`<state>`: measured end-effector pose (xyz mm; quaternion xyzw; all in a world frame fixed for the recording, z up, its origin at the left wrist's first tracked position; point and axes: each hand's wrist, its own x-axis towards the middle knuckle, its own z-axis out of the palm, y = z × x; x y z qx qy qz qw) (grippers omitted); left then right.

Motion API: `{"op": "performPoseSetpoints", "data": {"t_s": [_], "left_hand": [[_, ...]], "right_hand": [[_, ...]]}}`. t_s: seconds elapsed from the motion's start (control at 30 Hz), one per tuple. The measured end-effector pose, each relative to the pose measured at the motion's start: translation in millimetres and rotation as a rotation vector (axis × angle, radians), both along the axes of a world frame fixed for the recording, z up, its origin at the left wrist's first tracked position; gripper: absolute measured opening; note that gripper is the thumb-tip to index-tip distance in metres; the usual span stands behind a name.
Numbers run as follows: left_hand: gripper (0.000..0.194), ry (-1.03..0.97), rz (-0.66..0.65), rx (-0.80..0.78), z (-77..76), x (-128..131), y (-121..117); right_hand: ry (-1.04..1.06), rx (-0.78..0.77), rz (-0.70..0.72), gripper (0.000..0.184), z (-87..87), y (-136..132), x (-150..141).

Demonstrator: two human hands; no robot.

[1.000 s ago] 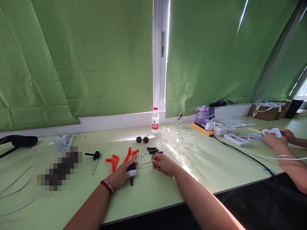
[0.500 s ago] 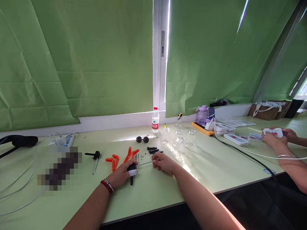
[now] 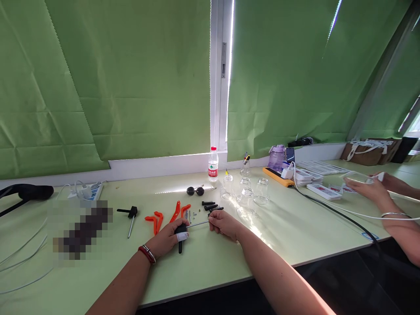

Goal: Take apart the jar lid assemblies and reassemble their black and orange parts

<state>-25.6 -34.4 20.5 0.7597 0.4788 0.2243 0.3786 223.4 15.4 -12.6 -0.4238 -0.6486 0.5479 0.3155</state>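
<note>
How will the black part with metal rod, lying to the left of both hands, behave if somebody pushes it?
The black part is likely stiff, as its rod looks straight and metallic. The block and side bar stick out at one end, so it would probably pivot rather than roll. The shiny rod may be slippery.

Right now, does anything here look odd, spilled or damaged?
The pixelated patch on the left part of the table stands out, since it hides whatever lies there. The left hand also wears a white thumb wrap, though I can't tell why. I see nothing clearly spilled or broken.
</note>
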Motion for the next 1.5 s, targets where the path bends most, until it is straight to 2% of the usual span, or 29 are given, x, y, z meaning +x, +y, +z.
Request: {"op": "performPoseSetpoints", "data": {"t_s": [0.2, 0.4, 0.6, 0.97, 1.17, 1.33, 1.5], "left_hand": [[0.031, -0.014, -0.008, 0.009, -2.2, -1.0, 1.2], [0.030, -0.025, -0.011, 0.002, -2.9, -1.7, 1.6], [0.029, -0.044, -0.010, -0.002, -2.3, -1.1, 1.0], [0.030, 0.013, 0.036, 0.012, -8.0, -3.4, 3.6], [0.027, -0.011, 0.025, 0.031, -6.8, -1.9, 3.0], [0.028, 0.001, 0.025, 0.025, -4.9, -1.4, 2.1], [0.030, 0.001, 0.011, 0.023, -4.9, -1.5, 2.2]], "right_hand": [[-0.025, -0.018, -0.011, 0.024, 4.3, -2.4, -0.2], [0.031, -0.016, 0.015, 0.012, -0.3, 2.0, 1.3], [0.021, -0.002, 0.032, 0.012, -4.3, 4.5, 2.6], [-0.040, -0.009, -0.004, 0.023, 10.4, -4.9, -1.0], [0.005, -0.027, 0.003, 0.008, 5.0, -0.5, 0.4], [0.017, -0.005, 0.022, 0.007, 1.2, 0.4, 1.8], [-0.019, 0.004, 0.018, 0.015, 2.1, 0.4, 1.1]]}}
